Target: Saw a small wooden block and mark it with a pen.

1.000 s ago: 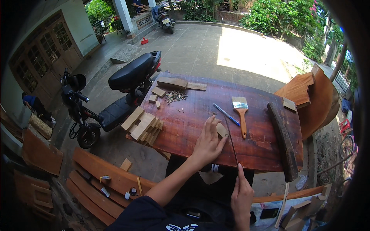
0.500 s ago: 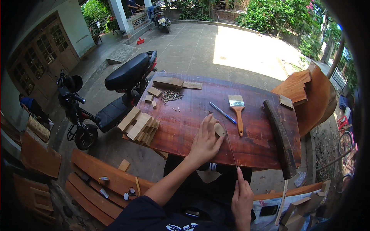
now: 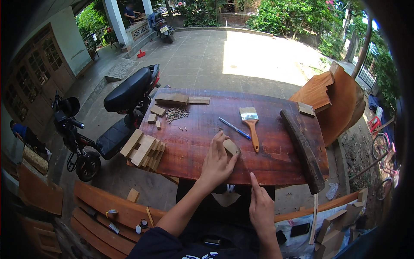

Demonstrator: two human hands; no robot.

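Observation:
My left hand (image 3: 215, 166) presses a small wooden block (image 3: 231, 147) onto the reddish-brown table, fingers and thumb closed around it. Beside the block's right edge runs a thin, dark, rod-like tool (image 3: 246, 164), blurred; its exact kind cannot be made out. Its near end is in my right hand (image 3: 261, 209), closed with the forefinger stretched along it, just off the table's front edge. A blue pen (image 3: 234, 128) and a flat paintbrush (image 3: 251, 129) with an orange handle lie beyond the block.
Stacked wooden pieces (image 3: 142, 149) stand at the table's left corner, with a pile of small pegs (image 3: 177, 114) behind. A dark wooden bar (image 3: 302, 151) lies along the right side. Left of the table stands a black motorbike (image 3: 125, 103); planks (image 3: 116, 205) lie lower left.
The whole view has shifted, so the table sits a little further left and lower. My right hand has come closer to the block with the thin tool; the left still holds the block.

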